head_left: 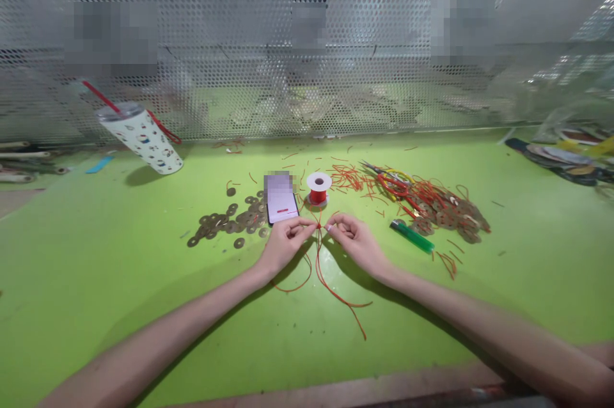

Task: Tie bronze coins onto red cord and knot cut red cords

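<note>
Red cord (pixel 318 226) pinched taut between left hand (pixel 284 243) and right hand (pixel 355 242), fingertips of both clamped on it, loose ends trailing toward the wrists, spool (pixel 318 188) just beyond the hands.

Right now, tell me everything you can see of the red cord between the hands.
The red cord is thin and limp, like nylon thread. The left hand and right hand pinch it between fingertips, close together. Below, its loose ends trail in curves over the green table towards the person.
</note>
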Demonstrator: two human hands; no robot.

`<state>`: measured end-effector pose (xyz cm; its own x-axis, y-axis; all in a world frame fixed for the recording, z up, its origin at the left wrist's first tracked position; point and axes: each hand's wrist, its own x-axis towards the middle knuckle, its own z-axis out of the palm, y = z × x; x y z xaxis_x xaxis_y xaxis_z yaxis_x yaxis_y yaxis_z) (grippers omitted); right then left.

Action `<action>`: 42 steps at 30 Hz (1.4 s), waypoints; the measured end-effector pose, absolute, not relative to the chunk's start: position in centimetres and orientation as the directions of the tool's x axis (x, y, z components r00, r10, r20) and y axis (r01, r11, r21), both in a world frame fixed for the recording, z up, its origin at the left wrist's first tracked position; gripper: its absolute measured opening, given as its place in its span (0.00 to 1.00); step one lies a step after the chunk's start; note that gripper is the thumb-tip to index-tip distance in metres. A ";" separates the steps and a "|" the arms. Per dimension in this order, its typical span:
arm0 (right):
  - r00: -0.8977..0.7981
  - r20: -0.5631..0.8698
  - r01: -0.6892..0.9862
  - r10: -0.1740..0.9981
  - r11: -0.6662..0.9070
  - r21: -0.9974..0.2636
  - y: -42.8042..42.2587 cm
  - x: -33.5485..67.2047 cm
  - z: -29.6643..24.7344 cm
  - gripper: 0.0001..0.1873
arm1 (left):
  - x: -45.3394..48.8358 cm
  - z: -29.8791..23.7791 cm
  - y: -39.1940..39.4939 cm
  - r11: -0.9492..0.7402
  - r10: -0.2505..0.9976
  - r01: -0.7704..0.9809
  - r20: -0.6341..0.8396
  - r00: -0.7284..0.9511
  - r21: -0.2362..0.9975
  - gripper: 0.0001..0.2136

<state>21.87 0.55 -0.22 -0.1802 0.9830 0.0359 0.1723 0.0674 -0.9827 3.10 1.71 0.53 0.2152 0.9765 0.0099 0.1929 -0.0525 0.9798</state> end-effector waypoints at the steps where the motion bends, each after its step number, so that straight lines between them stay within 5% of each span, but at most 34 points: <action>1: -0.190 0.030 0.173 0.981 0.064 -0.983 0.4 21.9 -0.1 0.18 | 3.1 0.5 1.7 -0.068 0.978 0.204 0.024 0.209 0.977 0.14; 42: -0.239 0.001 0.127 0.971 0.032 -0.991 0.7 21.7 -0.6 0.22 | 3.2 0.6 1.7 -0.063 0.971 0.177 0.019 0.237 0.982 0.14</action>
